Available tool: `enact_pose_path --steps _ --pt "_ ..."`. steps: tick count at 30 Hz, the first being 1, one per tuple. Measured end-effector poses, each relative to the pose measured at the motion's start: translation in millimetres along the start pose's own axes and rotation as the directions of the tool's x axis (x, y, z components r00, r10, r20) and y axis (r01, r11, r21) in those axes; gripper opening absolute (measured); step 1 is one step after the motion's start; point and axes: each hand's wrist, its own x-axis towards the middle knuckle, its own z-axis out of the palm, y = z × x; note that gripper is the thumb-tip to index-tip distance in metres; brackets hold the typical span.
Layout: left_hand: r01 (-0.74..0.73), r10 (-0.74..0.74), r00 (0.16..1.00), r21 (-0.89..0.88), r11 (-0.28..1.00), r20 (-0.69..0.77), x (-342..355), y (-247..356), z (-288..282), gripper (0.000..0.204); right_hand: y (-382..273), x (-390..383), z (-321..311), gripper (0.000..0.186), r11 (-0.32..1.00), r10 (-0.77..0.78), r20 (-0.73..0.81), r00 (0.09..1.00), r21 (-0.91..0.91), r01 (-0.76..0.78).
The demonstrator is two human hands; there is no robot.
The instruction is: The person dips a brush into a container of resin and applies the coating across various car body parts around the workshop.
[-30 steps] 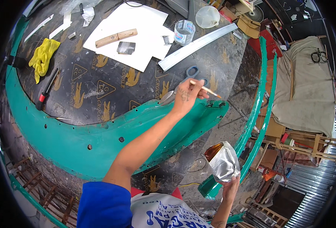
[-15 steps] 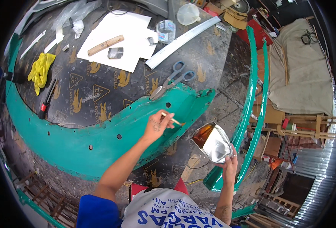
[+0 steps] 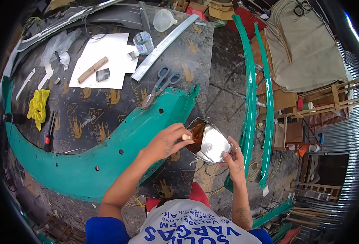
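My left hand (image 3: 168, 141) is closed around a small wooden-handled brush (image 3: 186, 137). The handle's end points up at me, and the brush's tip is hidden inside a shiny silver cut-open can (image 3: 214, 143). Amber-brown liquid (image 3: 197, 133) pools at that can's left end. Gripping the can's right side, my right hand (image 3: 235, 159) keeps it tilted just off the table's right edge. Below and left of my left hand lies a long curved green panel (image 3: 82, 175) with several holes. A pair of scissors (image 3: 158, 87) with blue-grey handles rests across the panel's far edge.
A dark patterned table (image 3: 118, 112) bears a yellow glove (image 3: 38, 109), a red-and-black tool (image 3: 48, 136), white sheets (image 3: 113, 46), a wooden stick (image 3: 93, 70), a clear jar (image 3: 143, 43) and a silver strip (image 3: 165, 46). Two long green strips (image 3: 250, 101) stand at the right.
The brush has gone from above the green panel into the can, my left hand moving right. My right hand has brought the can left and up. The whole view has shifted.
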Motion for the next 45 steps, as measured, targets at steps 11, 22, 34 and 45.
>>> enact_pose_path --steps 11,22,34,45 --pt "0.261 -0.381 0.913 -0.507 0.822 -0.146 71 -12 -48 0.022 -62 33 5 0.062 0.988 -0.151 0.022 0.988 0.019 0.15" --pt "0.15 -0.608 0.753 -0.834 0.532 -0.252 75 -83 -42 0.036 -69 76 1 0.064 0.987 -0.123 -0.101 0.987 0.091 0.132" --pt "0.226 -0.706 0.627 -0.79 0.569 -0.329 45 -116 37 0.034 -36 65 -25 0.054 0.96 -0.096 -0.156 0.983 0.246 0.133" --pt "0.111 -0.67 0.63 -0.808 0.579 -0.393 61 -133 26 0.036 -19 55 -45 0.056 0.963 -0.072 -0.14 0.987 0.247 0.105"
